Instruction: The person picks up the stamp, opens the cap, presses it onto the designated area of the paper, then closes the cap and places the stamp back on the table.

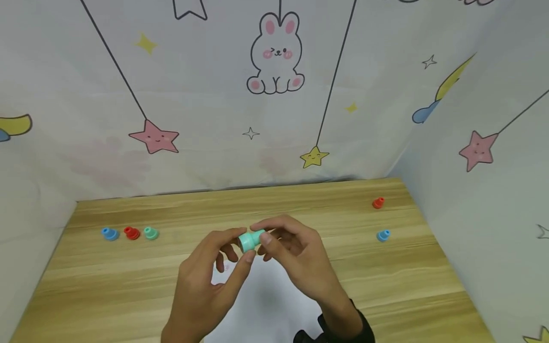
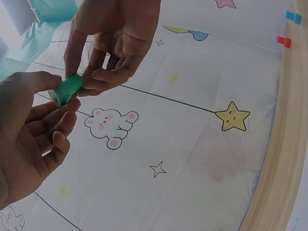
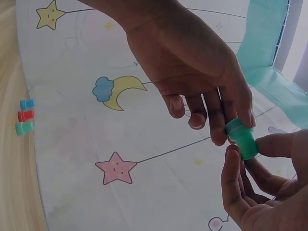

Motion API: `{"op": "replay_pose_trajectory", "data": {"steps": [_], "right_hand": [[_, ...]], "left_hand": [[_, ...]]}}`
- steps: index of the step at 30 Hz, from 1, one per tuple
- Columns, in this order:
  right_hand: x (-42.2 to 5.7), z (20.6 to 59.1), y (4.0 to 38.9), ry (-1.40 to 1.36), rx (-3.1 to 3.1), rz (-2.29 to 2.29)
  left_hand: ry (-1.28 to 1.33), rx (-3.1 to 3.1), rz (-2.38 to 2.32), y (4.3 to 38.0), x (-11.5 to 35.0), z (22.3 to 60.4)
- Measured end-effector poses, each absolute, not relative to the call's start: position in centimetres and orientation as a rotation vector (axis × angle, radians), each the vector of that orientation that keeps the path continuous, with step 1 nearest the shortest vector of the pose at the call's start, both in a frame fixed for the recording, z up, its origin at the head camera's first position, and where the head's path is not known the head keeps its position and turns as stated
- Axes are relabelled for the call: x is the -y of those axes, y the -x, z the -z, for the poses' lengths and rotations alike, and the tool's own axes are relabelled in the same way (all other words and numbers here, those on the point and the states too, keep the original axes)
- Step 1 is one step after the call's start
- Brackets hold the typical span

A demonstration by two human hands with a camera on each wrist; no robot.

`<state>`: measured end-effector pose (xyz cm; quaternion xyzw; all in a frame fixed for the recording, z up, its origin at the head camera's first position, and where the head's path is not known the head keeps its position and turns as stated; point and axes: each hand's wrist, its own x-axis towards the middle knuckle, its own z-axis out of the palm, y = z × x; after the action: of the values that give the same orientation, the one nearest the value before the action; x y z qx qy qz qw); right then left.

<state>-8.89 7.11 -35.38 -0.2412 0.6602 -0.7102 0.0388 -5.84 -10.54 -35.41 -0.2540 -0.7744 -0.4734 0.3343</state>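
Observation:
Above the white paper [image 1: 268, 300], both hands hold a small green toy stamp [image 1: 250, 241] lying roughly sideways in the air. My left hand [image 1: 208, 278] pinches its wide end between thumb and fingers. At the narrow handle end, the thumb and fingertips of my right hand [image 1: 302, 259] grip it. The left wrist view shows the same green stamp [image 2: 66, 90] between the two hands, with its wide end tipped toward the left palm. A seam rings the wide part of the stamp [image 3: 241, 138] in the right wrist view. A faint pink mark [image 1: 227, 267] shows on the paper.
Left on the wooden table [image 1: 86, 286] stand a blue stamp [image 1: 110, 234], a red stamp [image 1: 131, 233] and a green stamp [image 1: 151, 233]. At the right are another red stamp [image 1: 378, 203] and a blue stamp [image 1: 383, 235]. Printed cloth walls [image 1: 206, 105] border the table.

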Motion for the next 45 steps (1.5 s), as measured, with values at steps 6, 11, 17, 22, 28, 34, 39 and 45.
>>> {"op": "replay_pose_trajectory", "data": {"steps": [6, 11, 17, 22, 28, 34, 39, 45], "right_hand": [[-6.9, 35.6, 8.8, 0.748, -2.164, 2.050], [-6.4, 36.0, 8.6, 0.714, -2.313, 1.913], [-5.8, 36.2, 8.2, 0.599, -2.237, 1.907], [-5.4, 36.2, 7.8, 0.557, -2.093, 1.919], [-4.5, 36.5, 7.3, 0.673, -2.076, 2.007], [-4.5, 37.0, 7.9, 0.923, -2.522, 2.064], [-5.3, 36.9, 8.5, 0.840, -2.501, 2.103], [-5.9, 36.9, 8.7, 0.782, -2.446, 2.081]], "left_hand": [[0.749, 2.007, 1.247, 5.9, 10.2, 35.1], [0.856, 1.982, 1.223, 6.1, 9.7, 35.3], [0.844, 1.952, 1.021, 6.6, 9.1, 36.0], [0.751, 1.881, 0.856, 7.1, 8.4, 36.4], [0.679, 1.780, 0.882, 7.4, 8.0, 36.8], [0.521, 1.721, 1.140, 7.0, 8.9, 37.1], [0.448, 1.585, 1.232, 6.9, 9.5, 36.5], [0.502, 1.482, 1.272, 7.3, 9.2, 35.7]]}}
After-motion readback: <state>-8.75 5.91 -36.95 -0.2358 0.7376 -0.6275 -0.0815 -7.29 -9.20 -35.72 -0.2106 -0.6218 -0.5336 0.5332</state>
